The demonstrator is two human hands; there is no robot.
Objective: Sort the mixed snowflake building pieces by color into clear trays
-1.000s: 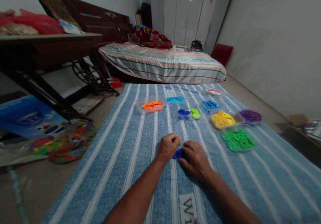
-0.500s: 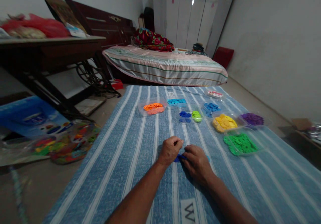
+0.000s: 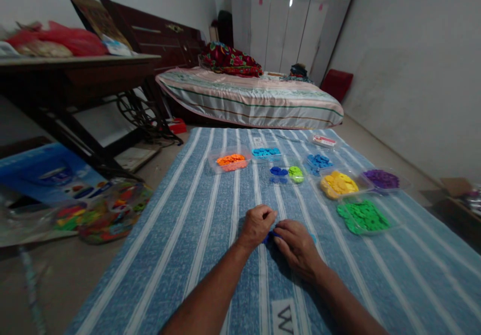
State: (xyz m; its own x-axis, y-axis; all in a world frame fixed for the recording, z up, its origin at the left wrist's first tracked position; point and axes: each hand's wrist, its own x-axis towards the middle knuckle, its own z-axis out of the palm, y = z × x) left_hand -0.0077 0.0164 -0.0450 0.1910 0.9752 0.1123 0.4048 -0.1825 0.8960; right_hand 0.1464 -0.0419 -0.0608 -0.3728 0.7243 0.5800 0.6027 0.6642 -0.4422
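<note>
My left hand (image 3: 258,225) is closed, its fingers curled round the near side of some dark blue plastic interlocking discs (image 3: 267,238). Only a small part of the blue pieces shows between my hands. From the right, my right hand (image 3: 296,245) pinches the same discs, thumb below and fingers over the top. A bit of light blue plastic (image 3: 313,238) peeks out beside my right knuckles. Both hands rest low over the blue striped cloth (image 3: 210,235).
Beyond my hands stand clear trays with orange discs (image 3: 231,160), light blue discs (image 3: 266,152), dark blue and lime discs (image 3: 295,174), and mid-blue discs (image 3: 319,161). To the right are yellow discs (image 3: 340,183), purple discs (image 3: 381,179) and green discs (image 3: 364,217).
My right hand has turned slightly, its thumb now showing more under the fingers. Less of the dark blue discs is visible. The whole view has shifted a little.
</note>
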